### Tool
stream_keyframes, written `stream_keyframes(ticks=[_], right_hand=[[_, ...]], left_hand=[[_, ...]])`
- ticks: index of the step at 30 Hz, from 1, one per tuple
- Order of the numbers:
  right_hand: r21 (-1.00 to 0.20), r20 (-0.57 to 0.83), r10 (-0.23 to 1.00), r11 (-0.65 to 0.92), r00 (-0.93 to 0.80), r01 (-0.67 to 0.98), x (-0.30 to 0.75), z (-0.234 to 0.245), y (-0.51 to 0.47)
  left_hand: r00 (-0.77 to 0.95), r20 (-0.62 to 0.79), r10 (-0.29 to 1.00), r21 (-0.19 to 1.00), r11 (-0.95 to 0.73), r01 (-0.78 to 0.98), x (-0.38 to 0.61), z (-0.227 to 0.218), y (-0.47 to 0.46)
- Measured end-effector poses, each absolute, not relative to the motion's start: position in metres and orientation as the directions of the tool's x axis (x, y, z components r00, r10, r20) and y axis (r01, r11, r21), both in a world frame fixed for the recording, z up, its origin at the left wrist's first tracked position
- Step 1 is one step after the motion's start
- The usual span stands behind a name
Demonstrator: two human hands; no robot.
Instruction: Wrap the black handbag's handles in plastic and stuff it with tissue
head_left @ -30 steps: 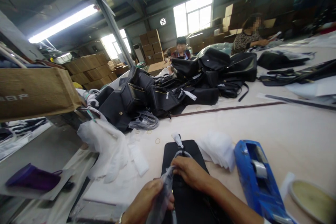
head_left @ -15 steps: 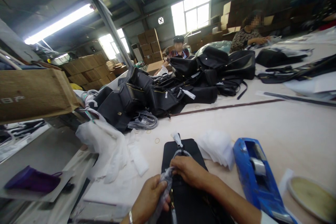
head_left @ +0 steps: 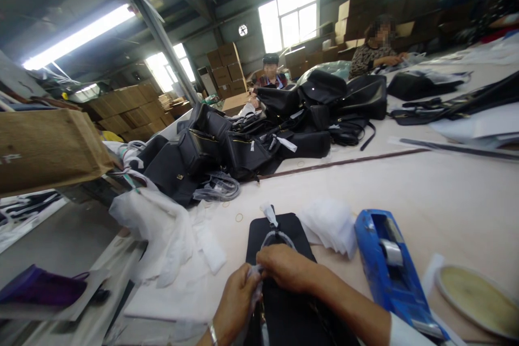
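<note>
Two-handed, working at a wide pale desk (head_left: 397,189) stretching out around a black bag (head_left: 292,311). Facing a long heap of black bags (head_left: 239,157), lying well apart beyond that black bag. Facing one person (head_left: 359,62) in a patterned top, far beyond the black bag and to its right, and another person (head_left: 270,80) in a dark checked top behind the heap. Seeing a brown carton (head_left: 48,146) well to the left of the black bag, and crumpled white sheeting (head_left: 156,227) nearer on that same side. Working directly over the black bag itself, lying flat at the near side of the desk. Seeing a blue tape dispenser (head_left: 399,281) standing just to the right of the black bag, a yellowish round disc (head_left: 478,300) farther right, and a stack of thin white sheets (head_left: 330,224) just beside the bag's far right edge. Holding the right hand (head_left: 286,265) over the middle of the black bag, curling its fingers (head_left: 265,257) and pinching one end of a greyish plastic wrap (head_left: 255,287). Gripping the same wrap with the left hand (head_left: 235,297) at the left side of the black bag, pressing thumb and fingers together on it. Hiding some fingertips from view, so leaving their exact closing untold. Seeing a grey handle loop (head_left: 289,239) just past the right hand, and a white-wrapped tab (head_left: 270,214) at the far end of the black bag.
</note>
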State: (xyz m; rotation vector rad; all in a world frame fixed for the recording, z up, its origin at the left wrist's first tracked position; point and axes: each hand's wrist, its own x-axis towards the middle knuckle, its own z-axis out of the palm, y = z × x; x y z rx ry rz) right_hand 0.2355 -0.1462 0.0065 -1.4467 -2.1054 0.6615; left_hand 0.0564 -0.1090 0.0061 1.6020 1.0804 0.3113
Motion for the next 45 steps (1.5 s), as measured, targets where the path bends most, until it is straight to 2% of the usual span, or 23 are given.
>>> stream_keyframes(ticks=[2,5,9,13,18,24,30,34,39,45], right_hand=[[-0.662,0.156,0.950,0.303,-0.270,0.685,0.240,0.008,-0.153],[-0.698,0.192,0.975,0.216,-0.113,0.683,0.249,0.009,-0.165],[-0.613,0.159,0.986,0.052,0.059,0.789,0.253,0.009,-0.174],[-0.494,0.182,0.983,0.087,0.006,0.865,0.249,0.010,-0.171],[-0.467,0.194,0.977,0.174,-0.091,0.867,0.248,0.013,-0.170],[-0.616,0.219,0.974,0.085,0.066,0.783,0.250,0.005,-0.176],[-0.710,0.176,0.983,0.097,0.043,0.698,0.257,0.006,-0.174],[-0.810,0.131,0.984,0.035,0.123,0.585,0.260,0.018,-0.173],[-0.733,0.059,0.994,-0.020,0.092,0.680,0.252,0.023,-0.162],[-0.602,0.059,0.977,-0.130,0.206,0.788,0.255,0.017,-0.154]], left_hand=[[0.548,-0.309,0.778,0.880,0.015,0.474,0.054,0.005,-0.104],[0.564,-0.309,0.766,0.881,0.007,0.473,0.050,0.003,-0.099],[0.593,-0.297,0.748,0.860,-0.061,0.506,0.049,0.005,-0.098],[0.619,-0.285,0.732,0.793,-0.183,0.582,0.054,0.009,-0.097],[0.650,-0.218,0.728,0.687,-0.359,0.632,0.058,0.020,-0.097],[0.720,-0.312,0.620,0.631,-0.431,0.645,0.059,0.038,-0.098],[0.707,-0.323,0.629,0.557,-0.478,0.679,0.064,0.045,-0.099],[0.709,-0.303,0.637,0.542,-0.497,0.678,0.065,0.043,-0.101],[0.682,-0.317,0.659,0.478,-0.510,0.715,0.067,0.042,-0.102],[0.657,-0.322,0.681,0.455,-0.497,0.739,0.068,0.044,-0.100]])
